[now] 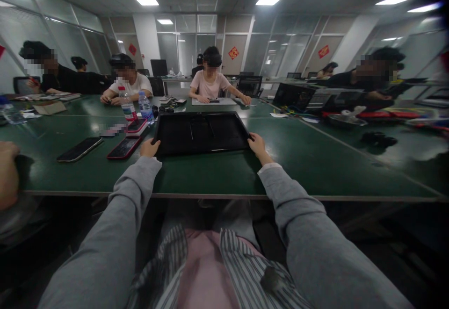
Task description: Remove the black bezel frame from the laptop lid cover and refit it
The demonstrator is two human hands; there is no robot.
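Note:
A black rectangular panel [168,133] with a raised rim spans the space between my two hands, over the green table [210,178]. My left hand [150,148] grips its left edge near the front corner, thumb on the rim. On the opposite edge, my right hand [257,144] holds the panel with the thumb on top. Two thin lines run across the panel's dark face. Whether its underside touches the table cannot be made out.
Left of the panel lie a red-edged phone [124,147], a dark phone [80,149] and two bottles [145,107] [126,104]. A person's arm [7,173] rests at the far left. Across the table sits a person [210,82]; cables and a bowl [347,119] are rightward.

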